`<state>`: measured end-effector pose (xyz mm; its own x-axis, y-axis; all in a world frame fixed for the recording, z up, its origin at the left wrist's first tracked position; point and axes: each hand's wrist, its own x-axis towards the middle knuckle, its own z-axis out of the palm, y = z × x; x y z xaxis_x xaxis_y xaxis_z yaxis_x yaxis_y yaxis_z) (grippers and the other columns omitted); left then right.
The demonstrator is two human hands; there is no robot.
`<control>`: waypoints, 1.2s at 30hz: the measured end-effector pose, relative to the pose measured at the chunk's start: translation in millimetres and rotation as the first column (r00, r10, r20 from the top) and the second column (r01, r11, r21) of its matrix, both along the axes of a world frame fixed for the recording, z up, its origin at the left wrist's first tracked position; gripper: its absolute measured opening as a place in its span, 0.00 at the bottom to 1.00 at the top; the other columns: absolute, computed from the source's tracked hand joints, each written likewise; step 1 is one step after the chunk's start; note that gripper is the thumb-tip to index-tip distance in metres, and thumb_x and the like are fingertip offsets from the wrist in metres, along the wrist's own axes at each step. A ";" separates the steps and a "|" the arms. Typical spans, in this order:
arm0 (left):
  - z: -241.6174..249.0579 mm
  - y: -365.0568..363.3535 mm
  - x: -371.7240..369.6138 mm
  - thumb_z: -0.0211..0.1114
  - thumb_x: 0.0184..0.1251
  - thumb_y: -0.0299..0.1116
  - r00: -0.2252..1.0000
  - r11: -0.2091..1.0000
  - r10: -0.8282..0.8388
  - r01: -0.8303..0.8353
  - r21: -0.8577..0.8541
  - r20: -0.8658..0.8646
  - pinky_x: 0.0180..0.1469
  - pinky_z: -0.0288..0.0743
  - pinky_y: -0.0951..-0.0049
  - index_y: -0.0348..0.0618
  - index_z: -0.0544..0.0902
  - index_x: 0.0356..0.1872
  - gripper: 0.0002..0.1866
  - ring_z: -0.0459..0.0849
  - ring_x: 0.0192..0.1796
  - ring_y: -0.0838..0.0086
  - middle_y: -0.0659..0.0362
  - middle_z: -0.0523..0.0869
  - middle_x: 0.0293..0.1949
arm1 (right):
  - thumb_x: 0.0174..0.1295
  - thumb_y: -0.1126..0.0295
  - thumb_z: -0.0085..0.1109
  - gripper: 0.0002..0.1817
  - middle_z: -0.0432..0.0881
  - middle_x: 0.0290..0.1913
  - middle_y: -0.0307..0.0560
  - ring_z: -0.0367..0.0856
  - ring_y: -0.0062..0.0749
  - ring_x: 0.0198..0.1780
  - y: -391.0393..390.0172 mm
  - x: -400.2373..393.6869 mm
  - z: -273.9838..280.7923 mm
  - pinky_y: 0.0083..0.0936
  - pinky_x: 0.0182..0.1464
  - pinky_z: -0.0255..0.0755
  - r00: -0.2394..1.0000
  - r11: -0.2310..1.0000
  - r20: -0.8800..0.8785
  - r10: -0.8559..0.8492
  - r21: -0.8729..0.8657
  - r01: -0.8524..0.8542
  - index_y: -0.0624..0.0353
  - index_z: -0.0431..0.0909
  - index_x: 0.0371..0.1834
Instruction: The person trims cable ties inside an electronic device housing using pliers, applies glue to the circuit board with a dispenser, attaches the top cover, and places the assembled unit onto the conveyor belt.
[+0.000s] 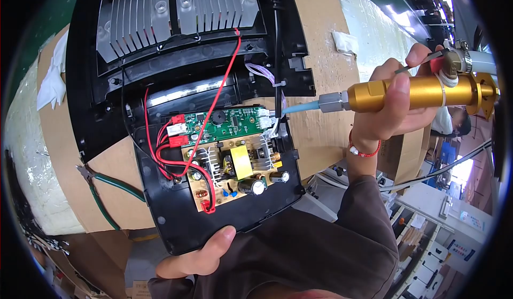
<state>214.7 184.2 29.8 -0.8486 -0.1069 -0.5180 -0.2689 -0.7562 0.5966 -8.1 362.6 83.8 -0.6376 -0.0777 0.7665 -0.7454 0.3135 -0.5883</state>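
Observation:
My right hand (394,105) is wrapped round a gold glue dispensing gun (419,93), its fingers near the lever on top. The gun's blue tapered nozzle (302,107) points left, its tip right at the white connectors (265,120) on the right end of a green circuit board (230,123). Below that board lies a tan power board (216,165) with a yellow transformer (240,162). Both boards sit in a black plastic cover (176,213). At the cover's near edge, my left hand (200,256) grips it, thumb on top and fingers hidden beneath.
Red wires (224,90) link the boards to a black housing with a finned heat sink (139,23). Green-handled pliers (109,181) lie left on the cardboard (115,160). White cloths (344,42) rest at either side. A person (457,122) appears at far right.

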 end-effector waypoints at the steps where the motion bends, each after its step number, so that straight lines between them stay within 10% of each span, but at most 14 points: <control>1: 0.5 -0.5 -0.8 0.58 0.51 0.24 1.000 1.000 0.007 -0.007 -0.010 -0.001 0.70 0.59 0.53 0.40 0.58 0.70 0.39 0.66 0.69 0.58 0.51 0.67 0.66 | 0.57 0.68 0.54 0.27 0.63 0.40 0.52 0.63 0.15 0.15 0.2 -0.3 -0.2 0.12 0.17 0.54 1.000 1.000 0.000 0.000 -0.008 0.000 0.71 0.55 0.55; 18: 16.9 1.6 -2.0 0.59 0.51 0.26 0.998 1.000 -0.019 0.020 -0.015 0.061 0.72 0.56 0.53 0.41 0.55 0.72 0.42 0.64 0.71 0.56 0.51 0.64 0.69 | 0.59 0.66 0.50 0.27 0.73 0.31 0.56 0.64 0.15 0.14 4.7 4.4 6.9 0.13 0.17 0.57 0.998 0.997 -0.009 -0.064 0.047 0.064 0.77 0.56 0.54; 21: 10.6 -7.7 2.0 0.56 0.58 0.20 0.998 0.963 -0.043 0.030 0.267 0.043 0.67 0.64 0.50 0.44 0.55 0.72 0.38 0.69 0.67 0.60 0.54 0.68 0.66 | 0.60 0.66 0.49 0.27 0.76 0.28 0.57 0.65 0.15 0.14 6.4 4.8 13.0 0.14 0.18 0.58 0.997 0.993 -0.018 -0.076 0.084 0.077 0.79 0.57 0.54; 24: 12.7 -1.5 -2.5 0.55 0.59 0.34 0.996 0.992 -0.053 0.045 0.120 0.068 0.49 0.83 0.44 0.34 0.53 0.71 0.38 0.77 0.59 0.44 0.42 0.71 0.63 | 0.60 0.67 0.49 0.28 0.76 0.28 0.58 0.65 0.16 0.13 11.6 10.1 12.0 0.14 0.16 0.56 0.999 0.999 0.014 -0.029 0.047 0.028 0.80 0.55 0.55; 36: 24.2 0.3 -9.9 0.50 0.64 0.29 0.994 0.959 -0.112 0.112 0.261 -0.014 0.60 0.71 0.34 0.36 0.52 0.72 0.34 0.70 0.66 0.43 0.44 0.67 0.67 | 0.59 0.69 0.52 0.37 0.76 0.27 0.55 0.71 0.17 0.19 7.0 38.2 21.8 0.11 0.25 0.64 0.986 0.933 0.044 -0.163 0.330 0.140 0.81 0.46 0.64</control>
<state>204.9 184.6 54.1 -0.8467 0.1281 -0.5164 -0.3615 -0.8507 0.3817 30.1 369.6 105.6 -0.7122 -0.2132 0.6688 -0.6347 0.6024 -0.4840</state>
